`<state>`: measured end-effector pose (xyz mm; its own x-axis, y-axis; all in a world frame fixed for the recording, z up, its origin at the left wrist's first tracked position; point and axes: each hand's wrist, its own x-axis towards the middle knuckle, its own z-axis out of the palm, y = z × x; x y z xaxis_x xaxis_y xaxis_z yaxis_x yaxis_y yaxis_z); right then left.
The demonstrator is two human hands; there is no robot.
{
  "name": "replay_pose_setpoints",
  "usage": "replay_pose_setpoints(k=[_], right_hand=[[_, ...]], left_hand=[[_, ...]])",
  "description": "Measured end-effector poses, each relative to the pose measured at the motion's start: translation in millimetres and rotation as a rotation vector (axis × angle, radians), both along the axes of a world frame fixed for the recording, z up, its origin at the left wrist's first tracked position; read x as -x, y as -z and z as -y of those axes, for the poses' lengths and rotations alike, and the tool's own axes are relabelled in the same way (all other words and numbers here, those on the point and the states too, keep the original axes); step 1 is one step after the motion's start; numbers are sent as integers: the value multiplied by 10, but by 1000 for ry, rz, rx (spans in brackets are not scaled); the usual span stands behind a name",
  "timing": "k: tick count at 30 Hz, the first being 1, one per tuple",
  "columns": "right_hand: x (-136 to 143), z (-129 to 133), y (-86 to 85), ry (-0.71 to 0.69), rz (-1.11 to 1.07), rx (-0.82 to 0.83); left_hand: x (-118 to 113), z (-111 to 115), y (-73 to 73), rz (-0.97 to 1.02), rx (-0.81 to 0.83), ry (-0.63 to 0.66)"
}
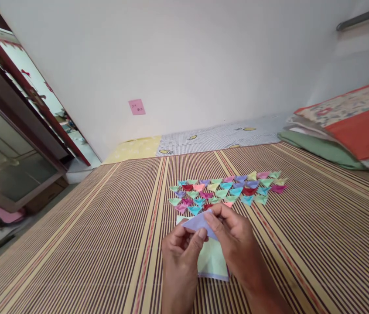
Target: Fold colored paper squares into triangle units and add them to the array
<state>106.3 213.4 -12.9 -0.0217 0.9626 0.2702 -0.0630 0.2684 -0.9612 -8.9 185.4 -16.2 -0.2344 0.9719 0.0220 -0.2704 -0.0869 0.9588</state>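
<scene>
Between my two hands is a lavender sheet of paper (200, 222), folded to a triangle. My left hand (182, 248) pinches its lower left side between thumb and fingers. At the upper right, my right hand (233, 233) grips the same paper with thumb and forefinger. Below the hands lies a pale green stack of paper (212, 261), partly hidden by them, with a lavender edge at its near side. Just beyond, rows of small folded paper triangles (225, 185) in many colours rest on the striped mat; my hands cover some of the nearest ones.
The striped bamboo mat (89, 244) covers the bed. Folded bedding (351, 126) is piled at the far right. A white wall (204, 65) with a pink note (137, 107) stands behind. To the left are a doorway (40, 96) and a glass-panelled cabinet (11, 152).
</scene>
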Motion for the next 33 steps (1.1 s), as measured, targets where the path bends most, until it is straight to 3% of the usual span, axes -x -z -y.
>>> replay_pose_setpoints(k=[5,10,12,16,20,23,25,28,30,33], right_hand=[[15,11,-25,35,97,-88],[27,5,0,31,81,-63],[19,4,-7,27,68,-54],[18,10,-50,-54,56,-52],[6,-18,-33,-128,57,-40],[-65,-73,29,-59,53,-18],[-143,-112,57,39,43,2],[-245,-139,43,104,23,-5],[-259,-129,7,-6,73,-12],[-182,-90,-38,-181,177,2]], left_hand=[[65,-27,32,86,-76,-128],[251,-59,21,137,-91,-299],[292,-69,8,106,-62,-222],[250,-60,8,23,5,110],[178,-31,25,77,19,192],[160,-28,29,110,31,248],[150,-44,36,138,47,220],[132,-90,60,189,50,73],[119,-122,80,238,42,-12],[103,-149,96,329,37,-23]])
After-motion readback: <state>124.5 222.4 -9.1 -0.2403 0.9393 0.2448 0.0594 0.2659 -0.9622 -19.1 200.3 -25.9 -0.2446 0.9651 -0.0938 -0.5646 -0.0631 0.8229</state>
